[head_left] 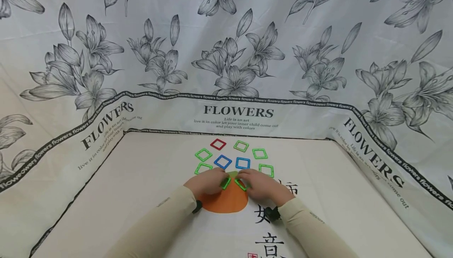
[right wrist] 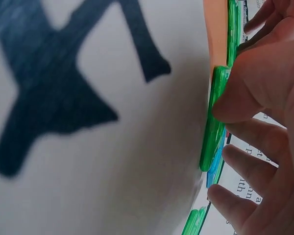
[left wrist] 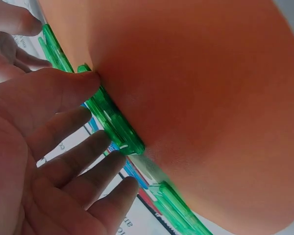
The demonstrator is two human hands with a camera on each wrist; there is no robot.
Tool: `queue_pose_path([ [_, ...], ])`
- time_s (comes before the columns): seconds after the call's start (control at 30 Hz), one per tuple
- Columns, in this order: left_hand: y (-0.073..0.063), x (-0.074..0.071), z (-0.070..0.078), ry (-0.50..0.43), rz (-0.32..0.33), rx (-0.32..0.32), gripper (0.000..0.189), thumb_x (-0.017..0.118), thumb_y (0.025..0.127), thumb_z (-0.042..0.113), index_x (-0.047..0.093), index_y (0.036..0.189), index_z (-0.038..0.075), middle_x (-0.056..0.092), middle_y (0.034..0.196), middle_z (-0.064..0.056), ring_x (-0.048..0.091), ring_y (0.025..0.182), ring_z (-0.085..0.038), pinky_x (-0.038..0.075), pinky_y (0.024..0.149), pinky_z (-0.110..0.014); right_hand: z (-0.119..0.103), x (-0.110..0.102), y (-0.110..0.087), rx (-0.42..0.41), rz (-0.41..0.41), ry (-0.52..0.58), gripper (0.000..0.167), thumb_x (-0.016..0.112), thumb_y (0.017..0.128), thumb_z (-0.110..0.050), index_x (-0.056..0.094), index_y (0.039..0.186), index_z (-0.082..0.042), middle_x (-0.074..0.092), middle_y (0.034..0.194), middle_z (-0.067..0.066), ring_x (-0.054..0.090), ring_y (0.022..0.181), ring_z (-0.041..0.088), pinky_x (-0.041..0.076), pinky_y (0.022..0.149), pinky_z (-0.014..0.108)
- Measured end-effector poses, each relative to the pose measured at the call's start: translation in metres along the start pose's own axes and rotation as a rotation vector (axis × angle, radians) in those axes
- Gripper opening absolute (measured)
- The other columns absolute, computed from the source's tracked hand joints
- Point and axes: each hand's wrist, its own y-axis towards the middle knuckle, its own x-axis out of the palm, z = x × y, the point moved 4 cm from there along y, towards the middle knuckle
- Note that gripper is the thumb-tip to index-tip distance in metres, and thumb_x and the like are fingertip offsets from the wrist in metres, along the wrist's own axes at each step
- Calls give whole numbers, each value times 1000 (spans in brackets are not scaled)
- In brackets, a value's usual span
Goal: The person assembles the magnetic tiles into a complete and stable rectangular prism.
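Note:
My left hand (head_left: 208, 181) pinches a green square plastic frame (left wrist: 115, 122) between thumb and fingers, the thumb pressing on its near edge in the left wrist view. My right hand (head_left: 262, 185) pinches another green frame (right wrist: 213, 134), its thumb lying along the side. Both frames are tilted and face each other across a short gap, low over the printed orange shape (head_left: 224, 203). Just beyond the hands lie two blue frames, one turned like a diamond (head_left: 227, 157), the other a blue frame (head_left: 242, 158) set nearly straight.
Farther back lie a red frame (head_left: 214, 141) and a green frame (head_left: 239, 150). More green frames flank the blue ones, among them a left green frame (head_left: 199, 152) and a right green frame (head_left: 261, 158). Black characters (head_left: 269, 246) are printed on the cloth. A flower-printed curtain (head_left: 233, 73) rises behind.

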Motion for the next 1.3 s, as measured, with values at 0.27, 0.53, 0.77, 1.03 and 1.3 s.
queue_pose_path([
  [0.27,3,2,3,24,18,19,38,68,90,32,63,126,22,59,118,0,50,97,-14,50,93,-33,-1,2,1,11,-6,9,46,59,84,-10,61,129,-17,58,133,0,51,127,23,44,107,43],
  [0.53,6,4,6,46,28,34,34,64,92,35,64,120,17,58,109,0,49,91,-14,48,82,-28,-3,2,2,44,-5,-15,45,63,85,-18,62,130,-14,58,132,4,52,121,23,46,104,41],
  [0.77,6,2,11,58,46,33,25,61,93,30,67,110,13,57,99,1,49,86,-15,47,77,-28,-4,1,4,75,-5,-13,47,63,86,-23,60,131,-12,57,131,6,52,120,23,46,104,41],
  [1.03,7,2,13,73,76,51,25,59,94,30,68,110,13,60,104,1,50,86,-14,50,84,-29,-4,0,6,77,17,-15,48,65,86,-27,61,131,-11,59,122,5,54,107,19,49,97,38],
  [1.3,6,2,14,95,105,92,22,60,95,33,68,102,15,54,92,3,49,81,-13,48,77,-26,-5,0,7,64,37,-18,48,64,87,-30,61,130,-10,60,115,4,52,99,17,50,90,36],
])
